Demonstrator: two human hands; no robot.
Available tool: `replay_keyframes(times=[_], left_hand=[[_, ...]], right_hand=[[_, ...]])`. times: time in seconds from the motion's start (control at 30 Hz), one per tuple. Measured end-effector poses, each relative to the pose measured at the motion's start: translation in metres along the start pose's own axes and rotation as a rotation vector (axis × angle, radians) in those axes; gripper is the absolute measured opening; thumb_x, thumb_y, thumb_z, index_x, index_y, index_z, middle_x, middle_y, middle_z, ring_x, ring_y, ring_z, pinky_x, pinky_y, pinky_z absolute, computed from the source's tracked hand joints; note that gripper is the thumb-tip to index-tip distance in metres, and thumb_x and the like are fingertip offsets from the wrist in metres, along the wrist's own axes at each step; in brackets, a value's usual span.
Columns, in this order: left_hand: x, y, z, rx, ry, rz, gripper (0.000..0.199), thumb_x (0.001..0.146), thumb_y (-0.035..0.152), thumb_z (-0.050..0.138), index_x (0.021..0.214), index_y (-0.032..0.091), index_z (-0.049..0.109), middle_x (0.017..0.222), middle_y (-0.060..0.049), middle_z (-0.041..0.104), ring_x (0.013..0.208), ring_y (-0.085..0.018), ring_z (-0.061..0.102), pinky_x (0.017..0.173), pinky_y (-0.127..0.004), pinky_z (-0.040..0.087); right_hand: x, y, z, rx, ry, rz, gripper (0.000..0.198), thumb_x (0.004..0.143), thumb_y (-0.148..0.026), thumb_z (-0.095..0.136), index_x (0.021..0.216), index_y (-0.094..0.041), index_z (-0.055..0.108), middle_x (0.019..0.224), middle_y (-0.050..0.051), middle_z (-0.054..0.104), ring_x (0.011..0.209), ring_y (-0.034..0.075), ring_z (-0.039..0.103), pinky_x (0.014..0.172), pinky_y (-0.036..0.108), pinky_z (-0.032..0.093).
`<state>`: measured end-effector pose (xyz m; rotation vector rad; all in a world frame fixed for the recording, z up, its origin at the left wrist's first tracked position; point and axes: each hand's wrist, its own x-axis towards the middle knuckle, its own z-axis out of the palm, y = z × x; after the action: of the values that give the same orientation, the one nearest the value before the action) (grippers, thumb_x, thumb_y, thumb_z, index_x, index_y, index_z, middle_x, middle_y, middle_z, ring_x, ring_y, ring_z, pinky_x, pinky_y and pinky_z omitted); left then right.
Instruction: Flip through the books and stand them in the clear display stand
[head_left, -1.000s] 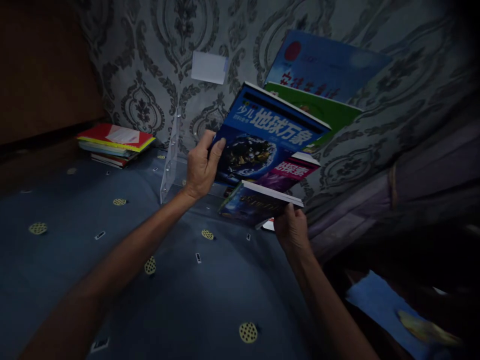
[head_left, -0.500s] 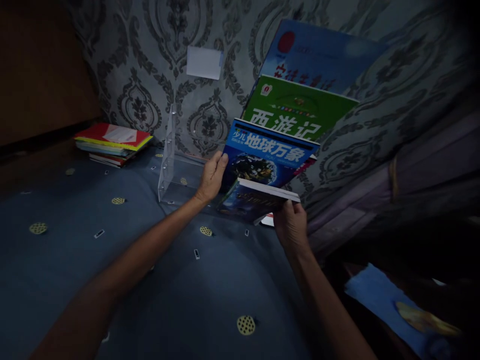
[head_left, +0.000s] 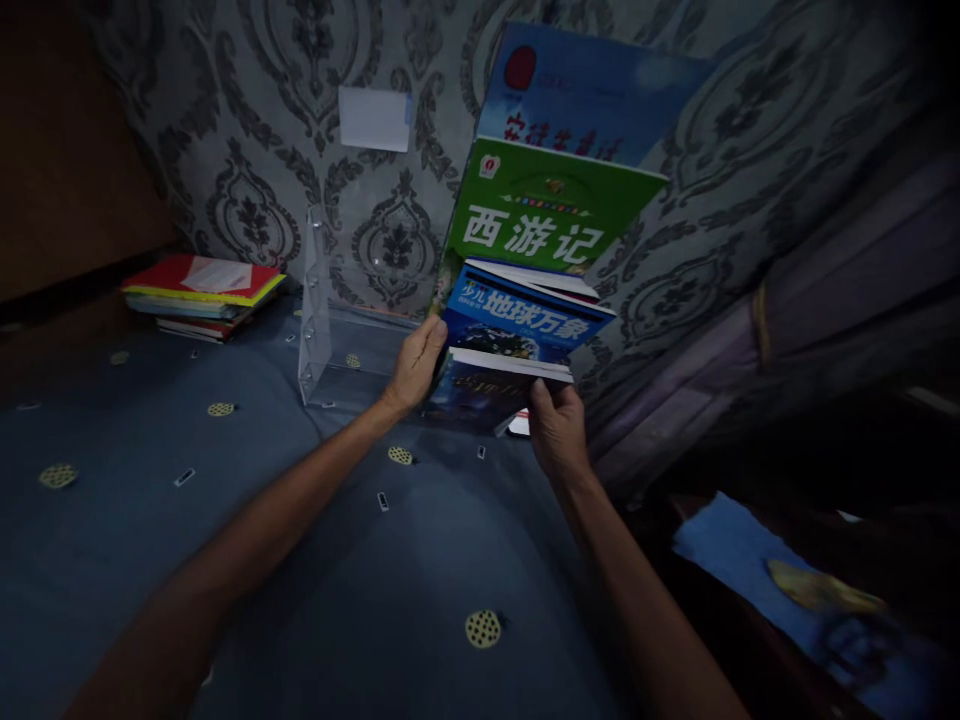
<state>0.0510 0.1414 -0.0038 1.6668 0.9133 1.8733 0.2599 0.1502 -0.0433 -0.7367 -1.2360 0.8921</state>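
Observation:
A clear plastic book rack [head_left: 309, 310] holds several books in steps against the wall. My left hand [head_left: 417, 366] is closed on the left edge of a blue book with a globe on its cover [head_left: 517, 318]. In front of it stands a dark-covered book [head_left: 480, 390], its title upside down. My right hand [head_left: 559, 428] grips this dark book at its upper right corner, thumb on the front. Behind the blue book white page edges of another book show. Farther back and higher stand a green book [head_left: 547, 205] and a light-blue book [head_left: 592, 95].
At the left lies a stack of books [head_left: 202, 285] with a red one on top. A white card [head_left: 374, 118] shows against the patterned wall [head_left: 255, 205]. A purple curtain [head_left: 690, 365] hangs at the right, above a blue printed sheet [head_left: 742, 545]. Dark-blue cloth [head_left: 300, 590] covers the surface.
The blue globe book has dropped lower against the green one, and page edges now show behind it. Both hands keep their grips. The whole view has shifted slightly.

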Motion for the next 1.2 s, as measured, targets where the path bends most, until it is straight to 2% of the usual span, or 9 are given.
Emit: replay_keyframes(times=[0.13, 0.23, 0.33, 0.43, 0.53, 0.8, 1.03, 1.2], left_hand=[[-0.003, 0.008, -0.007, 0.098, -0.055, 0.004, 0.052, 0.101, 0.064, 0.036, 0.073, 0.022, 0.045, 0.071, 0.002, 0.045, 0.072, -0.015, 0.046, 0.068, -0.028, 0.041], [-0.007, 0.021, -0.016, 0.261, -0.114, 0.013, 0.048, 0.104, 0.057, 0.034, 0.075, 0.022, 0.046, 0.07, 0.002, 0.046, 0.07, -0.015, 0.047, 0.067, -0.028, 0.039], [-0.01, 0.034, -0.026, 0.475, -0.145, 0.062, 0.042, 0.106, 0.047, 0.034, 0.077, 0.021, 0.051, 0.074, 0.0, 0.053, 0.073, -0.016, 0.052, 0.071, -0.029, 0.041], [-0.01, 0.041, -0.029, 0.597, -0.145, 0.098, 0.036, 0.107, 0.038, 0.035, 0.085, 0.02, 0.057, 0.077, -0.001, 0.059, 0.076, -0.017, 0.058, 0.074, -0.029, 0.044], [-0.007, 0.038, -0.028, 0.631, -0.144, 0.064, 0.032, 0.107, 0.033, 0.036, 0.091, 0.02, 0.06, 0.077, -0.001, 0.062, 0.073, -0.016, 0.061, 0.072, -0.027, 0.045], [-0.001, 0.027, -0.026, 0.667, -0.175, 0.014, 0.027, 0.104, 0.027, 0.04, 0.084, 0.021, 0.057, 0.067, 0.001, 0.055, 0.065, -0.015, 0.057, 0.066, -0.025, 0.039], [-0.01, 0.015, -0.026, 0.657, -0.23, -0.134, 0.025, 0.102, 0.025, 0.041, 0.086, 0.021, 0.059, 0.071, -0.002, 0.064, 0.067, -0.017, 0.064, 0.066, -0.025, 0.042], [-0.016, 0.014, -0.03, 0.749, -0.26, -0.125, 0.025, 0.102, 0.025, 0.041, 0.091, 0.02, 0.062, 0.073, -0.003, 0.066, 0.066, -0.019, 0.064, 0.066, -0.026, 0.041]], right_hand=[[0.0, -0.001, 0.001, -0.044, -0.022, -0.027, 0.047, 0.077, -0.061, 0.078, 0.106, -0.024, 0.074, 0.107, 0.005, 0.078, 0.108, 0.025, 0.069, 0.105, 0.043, 0.051], [0.0, -0.003, 0.002, -0.052, -0.046, -0.036, 0.048, 0.081, -0.062, 0.074, 0.11, -0.024, 0.073, 0.111, 0.005, 0.077, 0.112, 0.025, 0.068, 0.106, 0.043, 0.05], [0.0, -0.005, 0.003, -0.063, -0.05, -0.043, 0.049, 0.081, -0.063, 0.073, 0.111, -0.024, 0.073, 0.113, 0.005, 0.077, 0.113, 0.026, 0.068, 0.105, 0.043, 0.051], [0.0, -0.008, 0.004, -0.085, -0.049, -0.05, 0.052, 0.08, -0.065, 0.073, 0.112, -0.024, 0.073, 0.113, 0.006, 0.077, 0.114, 0.027, 0.068, 0.105, 0.043, 0.051], [-0.001, -0.013, 0.005, -0.112, -0.065, -0.05, 0.055, 0.08, -0.067, 0.072, 0.114, -0.024, 0.073, 0.117, 0.006, 0.076, 0.115, 0.028, 0.067, 0.107, 0.044, 0.05], [-0.005, -0.021, 0.007, -0.187, -0.101, -0.088, 0.059, 0.085, -0.069, 0.065, 0.126, -0.027, 0.067, 0.127, 0.006, 0.072, 0.123, 0.029, 0.063, 0.11, 0.047, 0.048], [-0.006, -0.022, 0.008, -0.253, -0.111, -0.135, 0.057, 0.09, -0.067, 0.061, 0.132, -0.029, 0.063, 0.133, 0.006, 0.068, 0.125, 0.028, 0.061, 0.114, 0.048, 0.044], [-0.008, -0.022, 0.011, -0.249, -0.095, -0.14, 0.055, 0.091, -0.065, 0.06, 0.132, -0.028, 0.062, 0.133, 0.007, 0.068, 0.125, 0.028, 0.061, 0.113, 0.048, 0.044]])
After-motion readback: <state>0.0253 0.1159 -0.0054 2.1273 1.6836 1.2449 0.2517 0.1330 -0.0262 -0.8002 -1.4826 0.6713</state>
